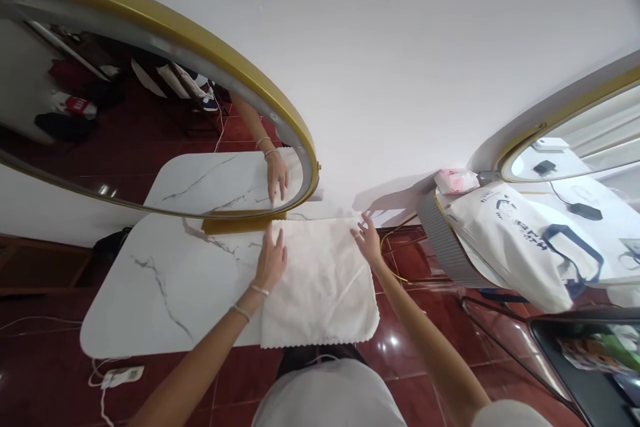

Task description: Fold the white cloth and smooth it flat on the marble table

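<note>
White cloth [320, 280]: lies opened out on the right end of the marble table [165, 280], its near scalloped edge overhanging the table's front.
Left hand [271, 260]: open, palm flat on the cloth's left edge, gripping nothing.
Right hand [367, 240]: open, fingers spread, fingertips touching the cloth's far right corner near the table's back edge.
Progress, as judged: spreading largely done, faint wrinkles left, no fold begun.
Oval mirror [125, 133]: behind the table.
Printed bag [510, 247]: right of the table.
</note>
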The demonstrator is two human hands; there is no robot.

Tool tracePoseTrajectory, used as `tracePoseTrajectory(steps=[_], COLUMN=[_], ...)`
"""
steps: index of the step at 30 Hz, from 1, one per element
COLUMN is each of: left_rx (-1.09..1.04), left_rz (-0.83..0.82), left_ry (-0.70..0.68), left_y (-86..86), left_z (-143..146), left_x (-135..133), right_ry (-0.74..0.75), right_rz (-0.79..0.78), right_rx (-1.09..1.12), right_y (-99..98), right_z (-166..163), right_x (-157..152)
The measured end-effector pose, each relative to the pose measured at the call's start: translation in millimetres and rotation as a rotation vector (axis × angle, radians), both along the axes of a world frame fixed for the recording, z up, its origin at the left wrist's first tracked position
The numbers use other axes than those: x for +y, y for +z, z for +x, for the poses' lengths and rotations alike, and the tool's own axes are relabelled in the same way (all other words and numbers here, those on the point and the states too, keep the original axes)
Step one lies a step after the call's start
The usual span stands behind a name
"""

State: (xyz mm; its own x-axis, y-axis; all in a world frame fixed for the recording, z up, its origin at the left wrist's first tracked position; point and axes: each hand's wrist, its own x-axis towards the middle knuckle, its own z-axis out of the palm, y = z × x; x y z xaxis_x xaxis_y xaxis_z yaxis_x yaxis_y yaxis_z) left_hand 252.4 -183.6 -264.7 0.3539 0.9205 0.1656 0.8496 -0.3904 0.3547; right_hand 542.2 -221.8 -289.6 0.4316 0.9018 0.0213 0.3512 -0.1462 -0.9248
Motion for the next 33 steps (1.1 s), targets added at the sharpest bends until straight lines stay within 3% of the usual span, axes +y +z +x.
tracePoseTrajectory(steps=[2,4,6,8,16,20,26,33], left_rx=[0.032,0.063,0.075,0.071,0.141,0.179,0.206,0.218], left_rz=[0.06,0.081,0.073,0.062,-0.084,-0.187,-0.224,-0.135], left_ry=[-0.088,-0.108,-0.034,0.049,0.119,0.132,0.129,0.07], left_y=[-14.1,-27.2,-36.8,-42.0,-34.4,-40.6,-55.7,-46.7], left_z=[8,19,30,40,60,62,61,56], left_x=[-18,-25,-18,-1,92,129,132,122], right_ry=[0.105,0.268,0.357,0.331,0.294,0.305,0.314,0.29], right_rz=[0.021,0.0,-0.072,-0.152,-0.24,-0.286,-0.287,-0.243], right_rx=[-0.15,-0.435,-0.695,-0.812,-0.874,-0.871,-0.879,-0.868], right_y=[-4.6,-11.2,-18.2,-23.4,-24.3,-22.5,-23.6,-27.0], right_z=[-20,-41,-60,-72,-66,-60,-59,-63], right_x=[-20,-35,-37,-26,67,99,104,94])
